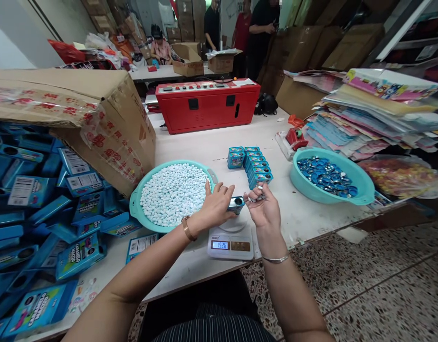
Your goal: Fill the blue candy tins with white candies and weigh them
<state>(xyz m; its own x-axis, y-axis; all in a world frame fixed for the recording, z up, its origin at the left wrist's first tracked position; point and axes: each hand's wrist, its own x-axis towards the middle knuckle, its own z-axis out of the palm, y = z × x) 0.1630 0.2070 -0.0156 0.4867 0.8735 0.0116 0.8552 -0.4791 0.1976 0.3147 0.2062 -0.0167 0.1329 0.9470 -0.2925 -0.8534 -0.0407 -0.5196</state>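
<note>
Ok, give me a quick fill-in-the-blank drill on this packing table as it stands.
1. The left hand holds a small blue tin above the white digital ____.
2. The round teal plastic basin of white tablets sits on the person's ____ side.
3. The box-shaped metal machine across the table is ____.
Missing: scale; left; red.

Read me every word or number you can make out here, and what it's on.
"1526": scale display.
Blue packs: white lettering, too blurred.
Carton tape: red characters, unreadable.
Tin in left hand, row of tins: print too small.
Lid in right hand: no print visible.
</note>
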